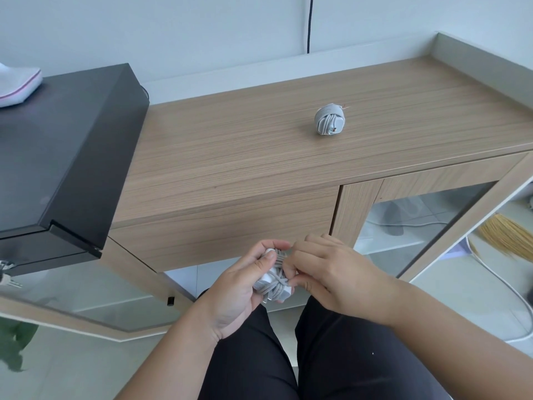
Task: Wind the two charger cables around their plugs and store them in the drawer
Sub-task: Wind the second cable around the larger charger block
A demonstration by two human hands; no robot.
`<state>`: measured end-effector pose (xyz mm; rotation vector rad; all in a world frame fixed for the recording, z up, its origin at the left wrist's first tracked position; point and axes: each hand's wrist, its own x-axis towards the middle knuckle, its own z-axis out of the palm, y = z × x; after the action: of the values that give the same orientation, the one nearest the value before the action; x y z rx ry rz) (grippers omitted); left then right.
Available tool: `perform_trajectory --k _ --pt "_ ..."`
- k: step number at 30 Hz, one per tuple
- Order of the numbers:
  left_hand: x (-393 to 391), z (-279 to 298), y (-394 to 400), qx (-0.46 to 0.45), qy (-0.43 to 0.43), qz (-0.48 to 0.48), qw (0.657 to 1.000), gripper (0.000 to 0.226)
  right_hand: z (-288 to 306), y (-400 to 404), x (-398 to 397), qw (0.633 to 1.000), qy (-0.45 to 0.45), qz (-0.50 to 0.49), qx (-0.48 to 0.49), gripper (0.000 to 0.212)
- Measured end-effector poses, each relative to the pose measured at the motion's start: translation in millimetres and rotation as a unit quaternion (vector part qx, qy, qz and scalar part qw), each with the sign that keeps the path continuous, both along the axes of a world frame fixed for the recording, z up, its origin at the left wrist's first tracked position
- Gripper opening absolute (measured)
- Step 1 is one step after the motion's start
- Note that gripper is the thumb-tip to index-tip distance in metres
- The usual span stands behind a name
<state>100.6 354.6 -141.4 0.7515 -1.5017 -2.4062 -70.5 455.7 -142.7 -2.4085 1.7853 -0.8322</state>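
Left hand (236,293) grips second charger (272,280) low centre as the anchor, plug braced so the wraps stay tight; right hand (320,271) pinches its cable, likely tucking the end. First wound charger (329,119) is parked upper-centre on cabinet top (230,145). Drawer front (225,226) looks closed.

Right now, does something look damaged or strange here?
Yes. On the wound charger lying on the cabinet top, thin reddish strands stick out at its upper right, like bare wire from a frayed cable end.
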Motion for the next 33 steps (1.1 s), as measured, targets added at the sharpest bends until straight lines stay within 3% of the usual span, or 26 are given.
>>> perform_trajectory --k 5,7,11,19,23,33 --pt "-4 4 0 -0.016 0.015 0.025 0.999 0.037 -6 4 -2 0.986 -0.164 -0.022 -0.011 0.004" --pt "-6 5 0 -0.017 0.033 0.042 0.998 0.036 -8 5 0 0.967 -0.247 -0.065 -0.019 0.017" --pt "-10 9 2 -0.046 0.041 0.042 0.997 0.035 -6 5 8 0.940 -0.321 -0.111 -0.031 0.033" --pt "-12 10 4 -0.072 0.048 0.049 0.995 0.037 -3 3 22 0.933 -0.316 -0.164 -0.056 0.040" --pt "-10 3 7 -0.063 0.049 0.078 0.994 0.036 -3 3 15 0.915 -0.385 -0.120 -0.012 0.035" --pt "-12 5 7 -0.079 0.039 0.063 0.994 0.034 2 0 1 0.943 -0.325 -0.063 -0.035 0.014"
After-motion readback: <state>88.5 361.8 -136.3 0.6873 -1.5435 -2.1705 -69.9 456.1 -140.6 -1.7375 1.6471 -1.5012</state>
